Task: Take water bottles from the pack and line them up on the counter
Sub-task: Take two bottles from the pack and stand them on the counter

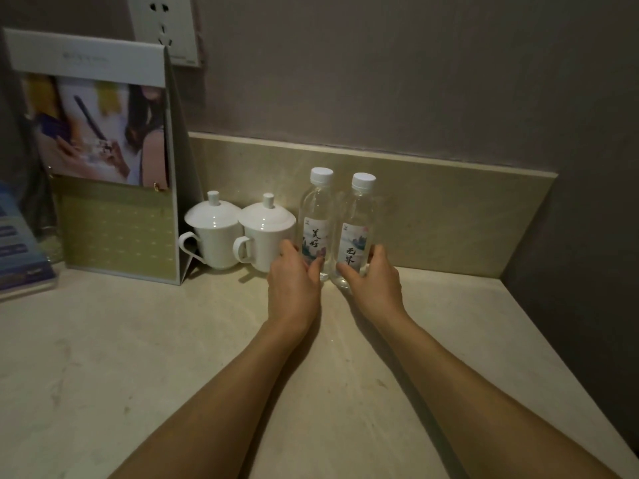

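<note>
Two clear water bottles with white caps and printed labels stand upright side by side on the beige counter (pixel 138 357), close to the back splash. My left hand (pixel 294 281) wraps the lower part of the left bottle (pixel 316 216). My right hand (pixel 375 281) wraps the base of the right bottle (pixel 358 223). Both bottles touch the counter and nearly touch each other. No bottle pack is in view.
Two white lidded cups (pixel 216 229) (pixel 266 233) stand just left of the bottles. A tall standing display card (pixel 114 167) and a blue leaflet holder (pixel 20 250) fill the left. A wall socket (pixel 162 25) sits above. The counter's right edge (pixel 553 357) runs diagonally.
</note>
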Demonstrator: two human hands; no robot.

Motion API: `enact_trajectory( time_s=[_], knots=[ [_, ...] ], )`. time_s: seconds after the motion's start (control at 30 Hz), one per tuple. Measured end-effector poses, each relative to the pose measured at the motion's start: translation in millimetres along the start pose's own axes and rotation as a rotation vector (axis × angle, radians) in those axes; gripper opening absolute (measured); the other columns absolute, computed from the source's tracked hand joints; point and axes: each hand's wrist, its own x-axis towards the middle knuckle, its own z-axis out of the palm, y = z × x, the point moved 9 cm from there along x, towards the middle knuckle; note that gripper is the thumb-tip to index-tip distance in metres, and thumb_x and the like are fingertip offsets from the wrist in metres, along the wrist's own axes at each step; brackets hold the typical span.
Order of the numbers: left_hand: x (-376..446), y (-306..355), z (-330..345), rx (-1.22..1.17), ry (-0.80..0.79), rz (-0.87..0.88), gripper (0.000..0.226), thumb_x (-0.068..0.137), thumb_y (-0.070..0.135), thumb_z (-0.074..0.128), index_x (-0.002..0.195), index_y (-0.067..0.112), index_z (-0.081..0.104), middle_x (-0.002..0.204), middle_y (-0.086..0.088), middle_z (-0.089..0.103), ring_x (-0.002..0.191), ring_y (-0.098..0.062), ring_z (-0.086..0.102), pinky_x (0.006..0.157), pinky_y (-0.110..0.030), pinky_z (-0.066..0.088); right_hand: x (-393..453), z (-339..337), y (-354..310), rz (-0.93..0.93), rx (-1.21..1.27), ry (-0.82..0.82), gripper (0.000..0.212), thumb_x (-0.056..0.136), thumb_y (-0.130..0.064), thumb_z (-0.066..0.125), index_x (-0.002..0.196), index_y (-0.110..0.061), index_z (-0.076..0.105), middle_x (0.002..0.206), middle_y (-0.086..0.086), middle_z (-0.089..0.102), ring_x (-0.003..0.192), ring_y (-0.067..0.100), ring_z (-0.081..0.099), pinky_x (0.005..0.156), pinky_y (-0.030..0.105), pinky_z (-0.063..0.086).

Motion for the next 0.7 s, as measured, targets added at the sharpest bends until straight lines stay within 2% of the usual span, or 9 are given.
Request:
enact_trajectory(
  time_s=[0.3,0.4,0.53,0.7],
  knots=[
    [5,2,0,0.015,0.013,0.005,0.024,0.093,0.028,0.065,0.096,0.014,0.047,0.075,0.006,0.055,0.062,0.0,0.049,0.047,-0.014,0.034,9,5,-1,0.01,0.004,-0.012,0.042,0.088,-0.037,0.067,0.12,-0.019,0.047,0.121,0.003,0.061,0.11,0.024,0.06,0.088,0.045,0.054],
    [6,1,2,0.006,0.007,-0.017,0.023,0.094,0.027,0.065,0.1,0.011,0.049,0.081,0.001,0.059,0.07,-0.01,0.056,0.053,-0.014,0.036,11,6,-2,0.008,0.005,-0.013,0.041,0.088,-0.037,0.066,0.119,-0.018,0.047,0.12,0.004,0.061,0.11,0.025,0.06,0.088,0.047,0.054],
    [7,-2,5,0.041,0.002,-0.043,0.019,0.095,0.02,0.062,0.104,0.009,0.05,0.092,-0.008,0.065,0.083,-0.022,0.064,0.064,-0.026,0.044,13,8,-2,-0.001,-0.013,-0.01,0.039,0.089,-0.038,0.064,0.117,-0.018,0.047,0.119,0.005,0.061,0.108,0.025,0.059,0.086,0.046,0.053],
    [10,-2,6,0.063,0.0,-0.045,0.018,0.096,0.018,0.06,0.107,0.009,0.049,0.097,-0.01,0.066,0.088,-0.023,0.065,0.067,-0.028,0.048,17,10,-1,-0.013,-0.023,-0.016,0.039,0.09,-0.038,0.062,0.118,-0.017,0.046,0.121,0.005,0.061,0.11,0.027,0.059,0.088,0.048,0.052]
  ],
)
